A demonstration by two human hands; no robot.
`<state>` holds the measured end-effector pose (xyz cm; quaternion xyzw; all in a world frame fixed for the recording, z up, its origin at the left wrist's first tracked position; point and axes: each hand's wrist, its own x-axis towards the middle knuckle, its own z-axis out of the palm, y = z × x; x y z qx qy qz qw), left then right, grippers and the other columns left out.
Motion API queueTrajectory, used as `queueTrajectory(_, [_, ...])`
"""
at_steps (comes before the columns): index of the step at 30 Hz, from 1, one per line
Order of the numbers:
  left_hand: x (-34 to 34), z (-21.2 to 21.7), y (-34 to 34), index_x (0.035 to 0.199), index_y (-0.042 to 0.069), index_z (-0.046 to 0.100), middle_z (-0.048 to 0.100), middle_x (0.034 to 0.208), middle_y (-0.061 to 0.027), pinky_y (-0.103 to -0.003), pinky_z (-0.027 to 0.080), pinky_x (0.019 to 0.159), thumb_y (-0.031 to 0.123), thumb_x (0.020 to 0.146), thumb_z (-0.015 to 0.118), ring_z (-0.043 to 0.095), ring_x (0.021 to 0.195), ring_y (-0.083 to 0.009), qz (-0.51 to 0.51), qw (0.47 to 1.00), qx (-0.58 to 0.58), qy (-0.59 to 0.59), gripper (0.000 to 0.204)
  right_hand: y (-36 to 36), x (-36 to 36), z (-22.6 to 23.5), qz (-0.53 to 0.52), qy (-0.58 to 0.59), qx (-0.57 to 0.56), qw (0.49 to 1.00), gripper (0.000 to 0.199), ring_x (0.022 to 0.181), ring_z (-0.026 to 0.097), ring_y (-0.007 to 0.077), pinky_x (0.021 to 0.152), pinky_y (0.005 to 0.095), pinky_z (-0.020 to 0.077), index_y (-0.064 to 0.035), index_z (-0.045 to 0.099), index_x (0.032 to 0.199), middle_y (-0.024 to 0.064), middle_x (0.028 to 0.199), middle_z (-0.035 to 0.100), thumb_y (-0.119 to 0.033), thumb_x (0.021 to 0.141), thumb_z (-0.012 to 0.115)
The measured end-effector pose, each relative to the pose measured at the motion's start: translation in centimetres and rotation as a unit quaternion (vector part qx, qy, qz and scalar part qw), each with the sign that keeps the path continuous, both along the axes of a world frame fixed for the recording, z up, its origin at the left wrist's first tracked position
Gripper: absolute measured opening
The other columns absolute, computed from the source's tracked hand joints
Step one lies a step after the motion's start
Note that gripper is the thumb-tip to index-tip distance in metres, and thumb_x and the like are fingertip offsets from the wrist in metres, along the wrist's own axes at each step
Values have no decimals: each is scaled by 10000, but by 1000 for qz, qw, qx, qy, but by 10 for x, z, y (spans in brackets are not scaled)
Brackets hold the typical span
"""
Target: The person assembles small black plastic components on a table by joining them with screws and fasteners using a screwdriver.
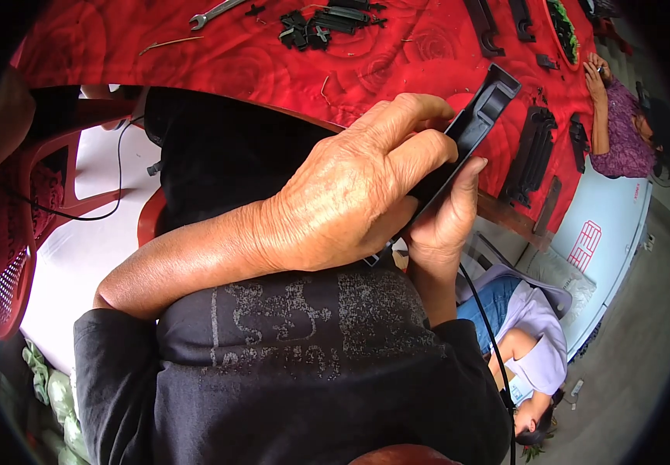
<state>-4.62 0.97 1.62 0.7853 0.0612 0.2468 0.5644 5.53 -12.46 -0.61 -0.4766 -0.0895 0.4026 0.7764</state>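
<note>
My left hand [350,186] reaches in from the left and wraps over a long flat black plastic part [478,116], fingers curled along its edge. My right hand [447,213] comes up from below and grips the same part from the underside, thumb against its side. The part is tilted, its far end with a curved opening lifted over a table covered in red rose-patterned cloth [397,62]. My dark printed shirt fills the lower part of the view.
On the cloth lie a wrench [215,13], a pile of small black pieces [327,23] and several larger black plastic parts [532,155]. A person in purple [621,132] works at the right; another in lilac and jeans [528,341] sits below. A red chair [9,232] stands left.
</note>
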Motion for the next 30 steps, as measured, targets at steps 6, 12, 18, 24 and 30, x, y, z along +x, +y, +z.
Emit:
queueTrajectory(6, [0, -2, 2, 1131, 18, 571, 521, 1249, -165, -412, 566, 840, -46, 672, 662, 591, 1116, -357, -22, 999, -31, -16, 473, 6, -5, 5, -44, 3, -30, 999, 593, 826, 625, 158, 723, 300, 514, 23, 585, 1212, 80, 952, 657, -514, 962, 582])
queueTrajectory(12, [-1, -2, 4, 1140, 39, 613, 501, 1316, -159, -338, 574, 856, -108, 676, 724, 637, 1088, -292, -9, 1000, -7, -14, 499, 2, -1, 1, -15, -29, -17, 999, 584, 797, 638, 161, 724, 303, 524, 42, 592, 1179, 86, 911, 664, -496, 952, 609])
queueTrajectory(18, [0, -2, 3, 1237, 34, 595, 493, 1356, -170, -345, 579, 874, -107, 697, 728, 626, 1131, -294, 2, 999, -14, -40, 573, 9, -7, 9, -46, 34, -19, 998, 572, 845, 643, 193, 757, 330, 525, 37, 587, 1168, 102, 947, 660, -494, 954, 603])
queueTrajectory(24, [-8, -6, -4, 1177, 31, 596, 472, 1366, -220, -308, 575, 801, -31, 769, 769, 628, 1090, -250, 44, 991, -125, -36, 447, 3, 9, -10, -12, 57, 71, 996, 598, 989, 585, 222, 872, 349, 483, 4, 507, 1272, 96, 1052, 612, -495, 955, 599])
queueTrajectory(30, [-11, -11, -11, 1231, 4, 598, 455, 1395, -222, -393, 515, 963, -15, 770, 758, 588, 1163, -319, 1, 999, -35, -34, 489, 3, 11, -8, -12, 21, 96, 995, 569, 1062, 550, 218, 960, 367, 452, -8, 520, 1266, 88, 1102, 576, -455, 937, 645])
